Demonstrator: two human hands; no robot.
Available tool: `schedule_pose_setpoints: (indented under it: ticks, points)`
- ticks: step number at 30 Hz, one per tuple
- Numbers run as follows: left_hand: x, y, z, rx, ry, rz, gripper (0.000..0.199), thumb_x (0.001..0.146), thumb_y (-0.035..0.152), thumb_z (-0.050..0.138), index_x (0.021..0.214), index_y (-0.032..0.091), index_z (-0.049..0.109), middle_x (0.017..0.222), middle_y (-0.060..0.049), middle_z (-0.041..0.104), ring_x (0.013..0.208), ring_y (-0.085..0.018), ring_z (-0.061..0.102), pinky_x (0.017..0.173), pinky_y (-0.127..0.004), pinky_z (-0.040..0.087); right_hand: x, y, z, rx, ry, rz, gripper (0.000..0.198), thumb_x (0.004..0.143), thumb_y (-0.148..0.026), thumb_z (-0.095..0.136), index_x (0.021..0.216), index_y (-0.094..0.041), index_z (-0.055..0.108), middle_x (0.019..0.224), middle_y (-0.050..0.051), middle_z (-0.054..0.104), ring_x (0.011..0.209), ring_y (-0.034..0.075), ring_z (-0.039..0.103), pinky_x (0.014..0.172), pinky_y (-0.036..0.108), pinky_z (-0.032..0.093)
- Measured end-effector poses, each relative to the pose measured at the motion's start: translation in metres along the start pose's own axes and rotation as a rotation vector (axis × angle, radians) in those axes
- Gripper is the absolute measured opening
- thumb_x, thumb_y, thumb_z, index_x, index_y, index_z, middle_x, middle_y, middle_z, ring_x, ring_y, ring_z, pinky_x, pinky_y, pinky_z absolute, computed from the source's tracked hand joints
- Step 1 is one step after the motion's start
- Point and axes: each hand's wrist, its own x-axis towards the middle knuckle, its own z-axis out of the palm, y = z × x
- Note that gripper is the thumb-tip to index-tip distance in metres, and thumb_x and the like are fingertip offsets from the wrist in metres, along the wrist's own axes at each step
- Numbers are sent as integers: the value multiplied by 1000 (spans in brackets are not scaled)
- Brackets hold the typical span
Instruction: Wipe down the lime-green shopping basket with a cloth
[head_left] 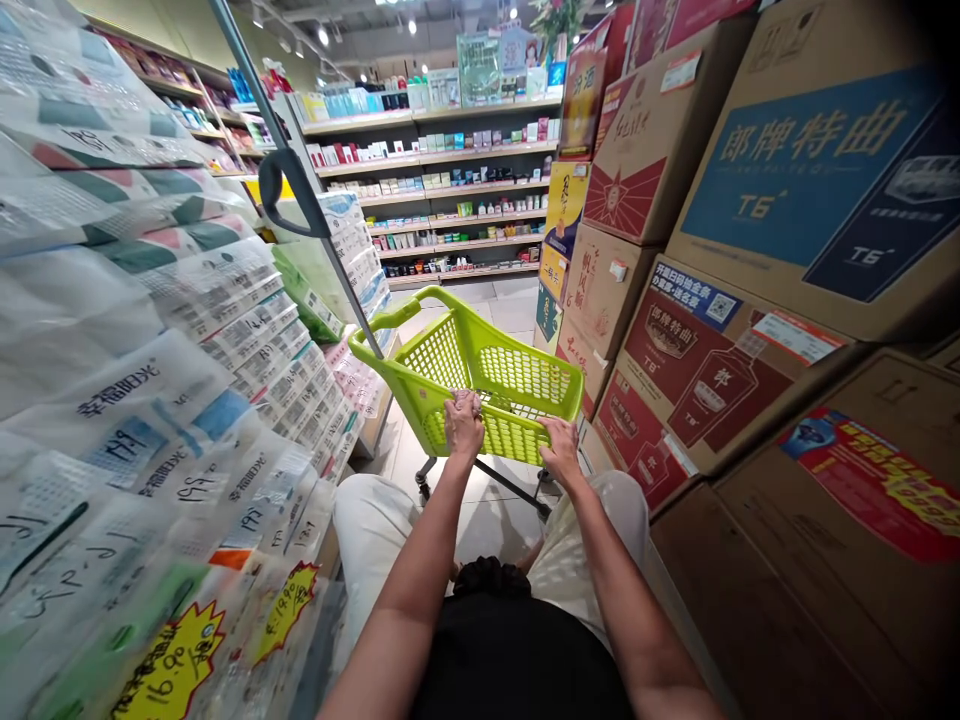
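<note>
A lime-green rolling shopping basket (517,425) stands in the aisle in front of my knees, its perforated sides tilted towards me. My left hand (463,432) is closed on a crumpled, pinkish cloth (466,402) at the near rim of the basket. Further right along that rim, my right hand (561,448) grips the edge with its fingers curled over it. A long grey pull handle (304,205) rises from the basket's left end and leans to the upper left.
Plastic-wrapped paper packs (247,320) are piled high on the left, with yellow price tags (174,668) in front. Stacked liquor cartons (697,350) wall off the right. Shelves of small boxed goods (450,165) stand at the aisle's far end. Pale floor tiles (506,297) show beyond the basket.
</note>
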Motion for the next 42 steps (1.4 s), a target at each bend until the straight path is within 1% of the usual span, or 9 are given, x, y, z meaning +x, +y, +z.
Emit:
schedule_pose_setpoints:
  ticks: [3,11,17,22,26,30,34,38,42]
  points:
    - [-11,4,2,20,-60,22,57,89,14,55,143,30,65,128,-15,56,103,-27,64,94,-40,55,-8,-13,9,43,0,-6,67,71,-15,46,137,-22,58,135,9,65,138,30,47,128,57,18]
    - [-46,11,7,-94,-187,132,61,87,14,61,145,30,63,132,-14,58,114,-26,63,101,-38,54,-17,-38,9,49,24,-57,90,66,-7,45,155,-19,37,147,11,59,143,27,49,130,54,24]
    - [-52,10,10,-143,-151,115,61,85,9,60,140,32,67,129,-12,61,110,-24,65,100,-39,56,-22,-34,7,54,34,-100,94,66,-2,42,157,-21,35,141,10,63,140,26,53,130,57,26]
    - [-68,17,30,-177,-244,308,62,84,9,62,140,35,67,125,-9,60,114,-22,63,105,-36,54,-24,-32,10,129,68,-83,92,67,-2,41,157,-19,36,141,12,62,141,27,52,130,61,27]
    - [-46,-3,17,-115,-105,144,60,89,10,55,143,35,64,123,-11,59,107,-23,63,99,-39,56,-23,-28,6,186,32,-84,98,62,1,39,158,-19,35,126,9,70,137,24,57,132,58,25]
    - [-21,-18,1,-79,-10,0,58,90,12,55,143,34,64,124,-11,59,105,-24,64,96,-39,56,-24,-22,8,189,4,-137,86,61,0,39,144,-21,50,140,10,64,147,25,48,132,61,24]
    - [-31,-8,6,-56,-98,78,54,89,12,57,138,32,67,127,-11,56,110,-25,64,98,-36,54,-29,-22,16,163,87,-113,68,61,0,42,124,-20,57,148,12,56,156,29,34,130,64,24]
    - [-48,-5,12,-62,-139,176,54,90,12,56,138,35,66,124,-10,55,113,-26,61,101,-36,52,-32,-19,12,188,112,-66,50,61,-1,42,104,-22,55,138,12,62,157,29,32,130,64,22]
    - [-35,-23,4,-76,-73,117,53,93,15,55,139,39,66,120,-11,56,102,-26,60,92,-38,52,-32,-9,-1,225,75,-73,45,61,-2,43,98,-24,53,127,11,67,157,30,32,130,63,19]
